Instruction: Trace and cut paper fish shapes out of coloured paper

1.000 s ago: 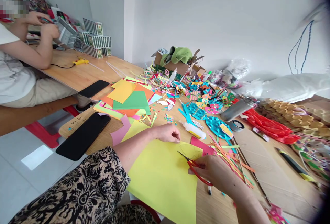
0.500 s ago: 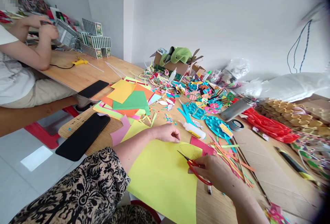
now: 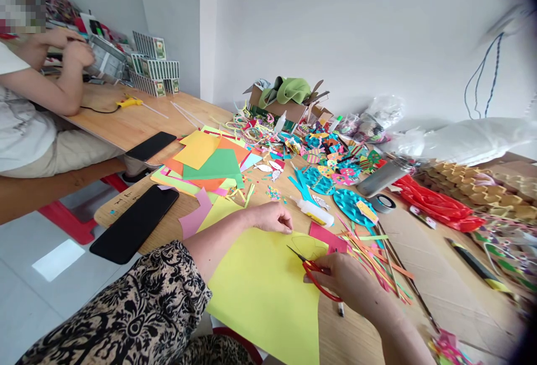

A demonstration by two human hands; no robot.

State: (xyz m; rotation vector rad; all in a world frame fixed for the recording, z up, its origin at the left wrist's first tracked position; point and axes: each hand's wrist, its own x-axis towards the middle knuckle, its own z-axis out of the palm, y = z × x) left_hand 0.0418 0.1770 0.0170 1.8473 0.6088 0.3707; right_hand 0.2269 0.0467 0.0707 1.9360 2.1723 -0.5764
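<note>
A large yellow sheet [image 3: 264,298] lies in front of me, its near edge hanging past the table. My left hand [image 3: 272,218] pinches the sheet's top edge, its fingers closed. In my right hand [image 3: 335,272] are red-handled scissors [image 3: 323,286], their blades pointing left over the sheet near its upper right corner. A faint drawn outline [image 3: 306,244] shows on the paper beside the blades. Just beyond the corner are a red paper piece [image 3: 325,236] and a white glue bottle [image 3: 316,213].
Coloured paper [image 3: 212,166], a black phone [image 3: 136,224], paper strips [image 3: 369,253], a tape roll [image 3: 382,203], a metal flask [image 3: 384,177] and a cutter [image 3: 478,264] lie around. A person's hands [image 3: 78,51] work at the far left.
The scissors and my right hand have shifted very slightly left. My left hand keeps its place on the sheet.
</note>
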